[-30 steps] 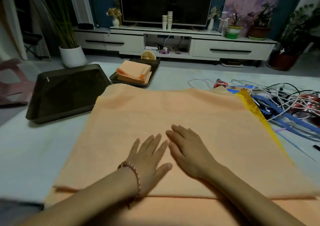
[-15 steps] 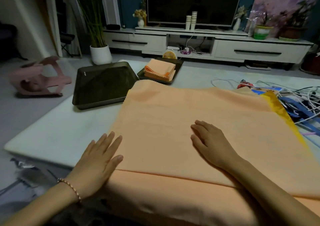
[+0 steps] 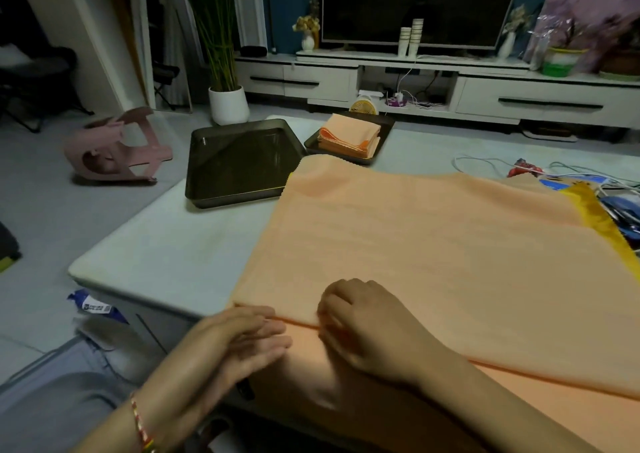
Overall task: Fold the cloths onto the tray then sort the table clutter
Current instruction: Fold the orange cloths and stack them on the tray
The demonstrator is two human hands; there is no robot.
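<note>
Right hand drew back to orange cloth fold, fingertips hidden, grip unclear; left hand flat.

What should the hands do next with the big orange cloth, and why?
Probably lift the near left corner and fold the cloth across to the right. It lies folded once, yet is far wider than the small tray holding the folded cloths. The left hand rests flat at that corner and the right hand curls on the edge, ready to lift.
</note>
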